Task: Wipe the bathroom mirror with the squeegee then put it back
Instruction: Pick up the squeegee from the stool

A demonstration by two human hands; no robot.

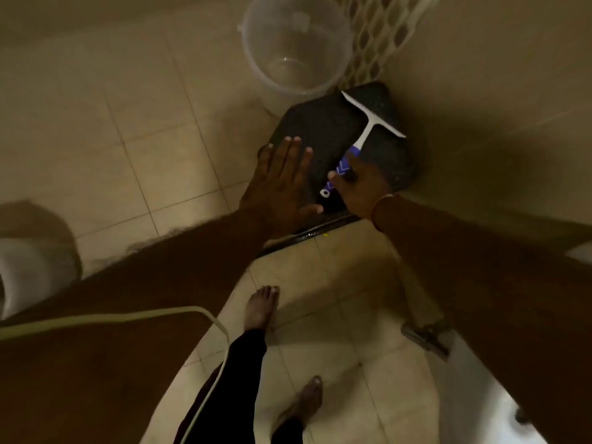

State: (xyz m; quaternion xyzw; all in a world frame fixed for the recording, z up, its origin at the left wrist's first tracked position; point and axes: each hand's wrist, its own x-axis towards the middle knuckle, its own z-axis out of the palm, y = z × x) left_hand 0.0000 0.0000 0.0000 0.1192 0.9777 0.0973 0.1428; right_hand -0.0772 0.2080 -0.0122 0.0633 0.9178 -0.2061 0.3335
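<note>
R hand (362, 184) holds the blue-and-white handle of the squeegee (368, 129) btwn thumb and fingers. It lies on a dark speckled slab (320, 129) in the corner, white blade toward the wall (480, 75). L hand (282, 181) is flat, fingers straight, over the slab's left edge, holding nothing; clear plastic bucket (294, 46) just beyond.

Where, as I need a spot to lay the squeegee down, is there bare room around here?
Bare floor tiles lie left of the dark slab and the clear bucket; more bare tile lies between the slab and the bare foot. The corner is crowded: squeegee gripped by the right hand, left hand flat over the slab, bucket and lattice panel behind.
</note>
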